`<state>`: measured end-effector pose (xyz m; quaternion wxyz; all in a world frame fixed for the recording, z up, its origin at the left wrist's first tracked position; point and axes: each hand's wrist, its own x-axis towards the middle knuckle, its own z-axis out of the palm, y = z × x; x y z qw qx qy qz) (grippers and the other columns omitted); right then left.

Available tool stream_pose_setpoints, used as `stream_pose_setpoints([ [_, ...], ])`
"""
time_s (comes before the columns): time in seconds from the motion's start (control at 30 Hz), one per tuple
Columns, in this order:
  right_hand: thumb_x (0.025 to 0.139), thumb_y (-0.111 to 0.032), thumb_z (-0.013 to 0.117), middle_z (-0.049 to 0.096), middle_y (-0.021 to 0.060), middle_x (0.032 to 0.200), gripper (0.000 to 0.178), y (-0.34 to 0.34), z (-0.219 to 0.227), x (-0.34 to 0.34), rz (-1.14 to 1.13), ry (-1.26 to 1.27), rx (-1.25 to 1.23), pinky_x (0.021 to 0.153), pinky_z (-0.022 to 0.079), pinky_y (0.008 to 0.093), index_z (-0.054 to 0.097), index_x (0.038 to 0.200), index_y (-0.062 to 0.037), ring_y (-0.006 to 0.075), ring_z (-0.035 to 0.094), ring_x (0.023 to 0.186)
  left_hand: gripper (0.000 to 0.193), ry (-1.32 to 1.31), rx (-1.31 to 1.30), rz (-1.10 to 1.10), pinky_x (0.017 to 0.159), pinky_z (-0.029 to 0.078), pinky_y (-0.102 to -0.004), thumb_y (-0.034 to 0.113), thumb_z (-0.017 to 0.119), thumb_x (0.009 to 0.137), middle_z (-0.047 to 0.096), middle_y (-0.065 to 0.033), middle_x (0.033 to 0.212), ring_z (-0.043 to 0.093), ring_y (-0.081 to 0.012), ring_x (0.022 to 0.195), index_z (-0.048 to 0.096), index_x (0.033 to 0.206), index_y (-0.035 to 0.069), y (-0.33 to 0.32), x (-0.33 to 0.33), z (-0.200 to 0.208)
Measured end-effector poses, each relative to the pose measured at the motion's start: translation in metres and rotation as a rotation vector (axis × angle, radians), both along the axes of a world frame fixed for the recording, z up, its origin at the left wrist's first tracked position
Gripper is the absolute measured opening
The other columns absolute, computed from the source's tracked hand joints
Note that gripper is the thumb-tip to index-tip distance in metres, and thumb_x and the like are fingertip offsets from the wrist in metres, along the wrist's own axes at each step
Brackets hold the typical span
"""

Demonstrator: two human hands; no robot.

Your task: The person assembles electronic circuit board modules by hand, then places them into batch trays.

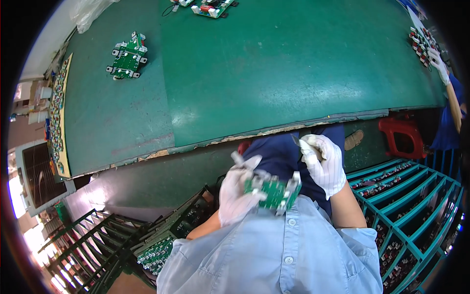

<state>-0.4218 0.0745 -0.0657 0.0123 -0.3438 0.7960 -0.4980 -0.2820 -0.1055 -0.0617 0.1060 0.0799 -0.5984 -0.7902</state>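
Observation:
Over my lap, my left hand [234,197] in a white glove grips a green circuit board [274,192] by its left side. Pale blocks and metal tabs stick out from the board's edges, and it is blurred by motion. My gloved right hand [325,164] is raised to the right of the board, apart from it, with its fingers curled. A thin, dark, pointed tool [295,140] juts out from its fingertips; the rest of the tool is hidden in the hand, so its kind is unclear.
Another green board [127,59] lies on the green table [274,68], and one more [213,9] at its far edge. A co-worker's gloved hand [437,60] touches a board at far right. Teal racks [416,196] of boards and a red stool [402,137] stand right; dark racks [93,240] left.

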Motion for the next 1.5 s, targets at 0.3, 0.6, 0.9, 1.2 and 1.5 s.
stream_pose_setpoints([
  [0.3, 0.085, -0.009, 0.054, 0.059, 0.0106, 0.081, 0.017, -0.016, -0.006, 0.006, 0.058, -0.219, -0.053, 0.054, 0.046, 0.0232, 0.054, 0.097, 0.0031, 0.0123, 0.057, 0.057, 0.039, -0.418, 0.587, 0.466, 0.075, 0.051, -0.0300, 0.003, 0.047, 0.082, 0.057, -0.0127, 0.100, 0.059, -0.0169, 0.086, 0.041, 0.120, 0.000, -0.008, -0.005, 0.017],
  [0.6, 0.084, -0.011, 0.056, 0.060, 0.0108, 0.083, 0.019, -0.018, -0.010, 0.008, 0.036, -0.225, 0.056, 0.054, 0.048, 0.0254, 0.055, 0.096, 0.0030, 0.0147, 0.060, 0.065, 0.042, -0.424, 0.491, 0.359, 0.072, 0.045, -0.0219, 0.014, 0.060, 0.079, 0.061, -0.0066, 0.091, 0.056, -0.0091, 0.078, 0.048, 0.114, -0.005, -0.011, -0.033, -0.013],
  [0.9, 0.078, -0.017, 0.064, 0.062, 0.0121, 0.085, 0.020, -0.026, -0.001, 0.000, 0.159, 0.086, 0.295, 0.060, 0.050, 0.0346, 0.055, 0.089, -0.0032, 0.0296, 0.061, 0.073, 0.040, -0.406, 0.543, 0.283, 0.077, 0.045, -0.0241, 0.008, 0.058, 0.079, 0.059, -0.0075, 0.096, 0.057, -0.0116, 0.085, 0.044, 0.116, -0.002, -0.015, -0.029, -0.025],
  [1.2, 0.078, -0.024, 0.065, 0.056, 0.0058, 0.067, 0.021, -0.045, 0.013, -0.005, 0.144, 0.239, 0.414, 0.046, 0.044, 0.0314, 0.055, 0.084, -0.0067, 0.0212, 0.057, 0.056, 0.032, -0.421, 0.508, 0.318, 0.077, 0.042, -0.0240, 0.011, 0.059, 0.079, 0.059, -0.0055, 0.094, 0.054, -0.0108, 0.081, 0.051, 0.108, 0.001, -0.012, -0.029, -0.019],
  [1.5, 0.077, -0.024, 0.065, 0.059, 0.0060, 0.068, 0.020, -0.043, 0.012, -0.007, 0.166, 0.217, 0.425, 0.048, 0.045, 0.0308, 0.055, 0.084, -0.0075, 0.0205, 0.058, 0.057, 0.026, -0.421, 0.558, 0.334, 0.075, 0.043, -0.0226, 0.007, 0.058, 0.079, 0.060, -0.0038, 0.090, 0.054, -0.0086, 0.081, 0.053, 0.104, 0.001, -0.013, -0.030, -0.017],
])
